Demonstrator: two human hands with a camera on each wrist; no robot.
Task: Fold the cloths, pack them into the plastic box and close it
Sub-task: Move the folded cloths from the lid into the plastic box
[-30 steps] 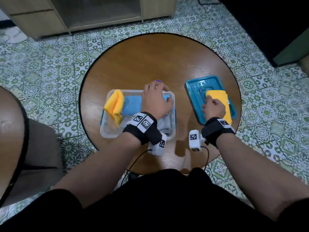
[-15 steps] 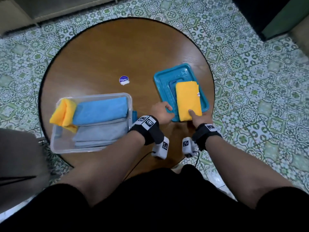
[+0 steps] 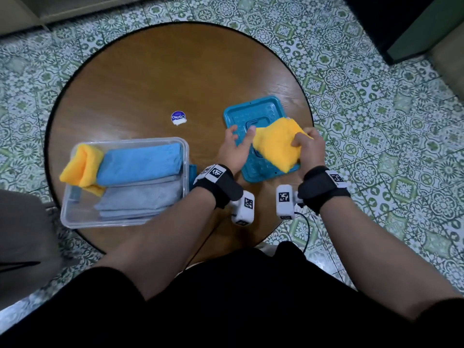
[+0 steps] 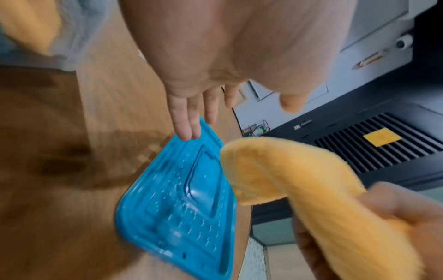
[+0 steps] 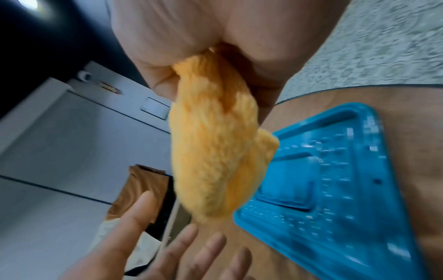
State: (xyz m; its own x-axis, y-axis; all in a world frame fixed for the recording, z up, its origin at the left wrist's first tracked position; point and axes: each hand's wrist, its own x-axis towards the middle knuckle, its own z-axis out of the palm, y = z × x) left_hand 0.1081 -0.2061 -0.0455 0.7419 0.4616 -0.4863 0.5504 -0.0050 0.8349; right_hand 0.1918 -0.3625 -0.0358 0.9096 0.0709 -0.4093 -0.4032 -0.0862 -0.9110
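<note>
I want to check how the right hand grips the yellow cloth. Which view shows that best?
The right wrist view: the right hand clamps the yellow cloth bunched in its fist. The head view shows only its back; the left wrist view catches blurred fingertips.

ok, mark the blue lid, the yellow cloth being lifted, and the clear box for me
blue lid [image 3: 239, 116]: head view, bare far-left part of its top face.
yellow cloth [image 3: 276, 144]: head view, middle of the bunched fabric gripped by the right hand [image 3: 310, 149].
clear box [image 3: 75, 217]: head view, near-left corner of its wall.
</note>
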